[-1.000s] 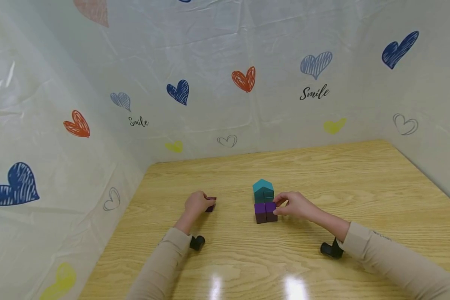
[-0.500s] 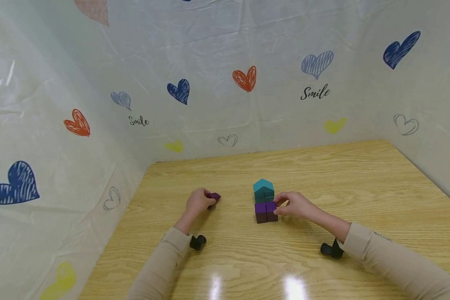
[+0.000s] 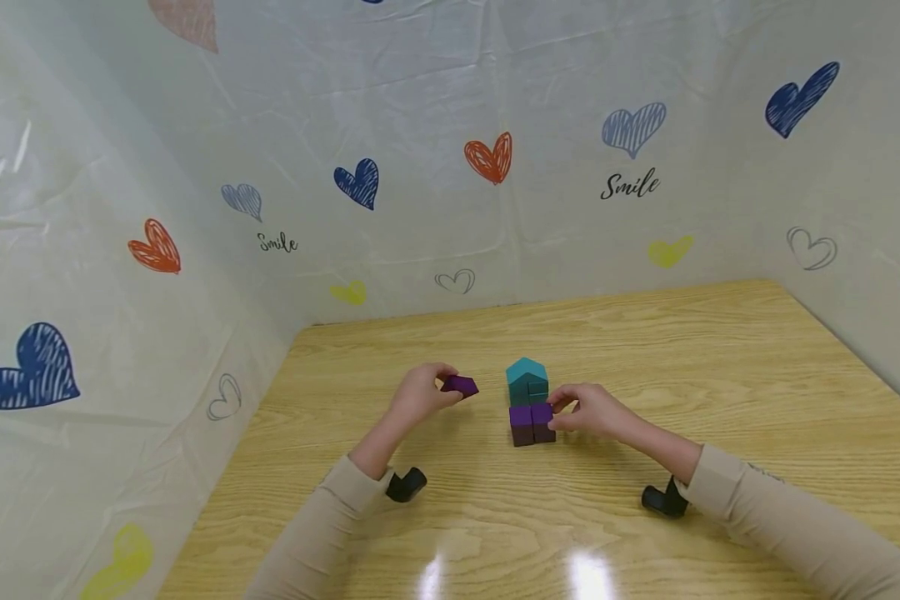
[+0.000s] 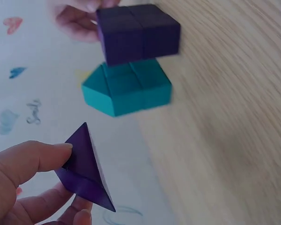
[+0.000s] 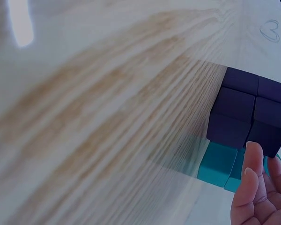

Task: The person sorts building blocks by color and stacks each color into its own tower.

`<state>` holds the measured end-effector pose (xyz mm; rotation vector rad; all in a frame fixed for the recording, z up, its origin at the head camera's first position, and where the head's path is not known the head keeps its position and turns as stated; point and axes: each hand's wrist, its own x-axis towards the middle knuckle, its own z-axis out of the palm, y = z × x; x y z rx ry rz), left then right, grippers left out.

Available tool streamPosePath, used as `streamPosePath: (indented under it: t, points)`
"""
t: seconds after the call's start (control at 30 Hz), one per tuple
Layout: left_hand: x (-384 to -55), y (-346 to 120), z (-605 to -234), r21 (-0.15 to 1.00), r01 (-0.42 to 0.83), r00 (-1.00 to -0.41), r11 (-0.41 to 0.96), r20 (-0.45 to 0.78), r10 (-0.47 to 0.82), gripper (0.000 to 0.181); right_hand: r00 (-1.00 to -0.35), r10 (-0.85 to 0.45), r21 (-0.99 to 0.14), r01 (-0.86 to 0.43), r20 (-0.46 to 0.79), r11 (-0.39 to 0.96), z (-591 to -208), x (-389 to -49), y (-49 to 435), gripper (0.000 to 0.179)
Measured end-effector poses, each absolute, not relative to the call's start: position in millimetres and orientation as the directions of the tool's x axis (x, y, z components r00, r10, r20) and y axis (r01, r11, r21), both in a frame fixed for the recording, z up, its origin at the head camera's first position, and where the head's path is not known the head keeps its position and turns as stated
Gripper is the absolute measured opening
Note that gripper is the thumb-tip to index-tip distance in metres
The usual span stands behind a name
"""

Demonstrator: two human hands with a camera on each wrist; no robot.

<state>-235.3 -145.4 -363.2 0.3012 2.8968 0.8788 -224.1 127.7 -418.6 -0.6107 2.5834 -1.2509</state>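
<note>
In the head view my left hand (image 3: 423,392) pinches a purple triangular prism block (image 3: 460,386) between thumb and fingers, held left of the other blocks. The left wrist view shows this prism (image 4: 84,166) with its sloped edge facing the blocks. Purple cube blocks (image 3: 532,426) stand side by side and stacked on the table. My right hand (image 3: 588,410) grips the right-hand purple blocks, thumb at the near side and fingers at the far side. Directly behind them stands a teal house shape (image 3: 527,379) of several blocks with a pointed top.
The wooden table (image 3: 720,375) meets a white sheet (image 3: 412,233) printed with hearts at the back and sides. Black wrist-camera mounts (image 3: 407,484) hang beneath both sleeves. Light glares off the near part of the table.
My left hand has lifted the purple prism and brought it rightward, turning it on the way. My right hand and the standing blocks have stayed in place.
</note>
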Motion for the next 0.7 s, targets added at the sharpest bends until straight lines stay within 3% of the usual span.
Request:
streamPosePath:
  t: [0.3,0.7]
  points:
    - [-228,-118,-356,0.548,0.313,-0.931,0.776,0.013,0.366,0.037,-0.891,-0.455,-0.783,-0.284,0.002,0.553,-419,-225,128,0.035]
    - [-224,-85,-364,0.544,0.347,-0.914,0.764,0.014,0.405,0.036,-0.885,-0.466,-0.778,-0.294,0.001,0.556,-419,-225,129,0.036]
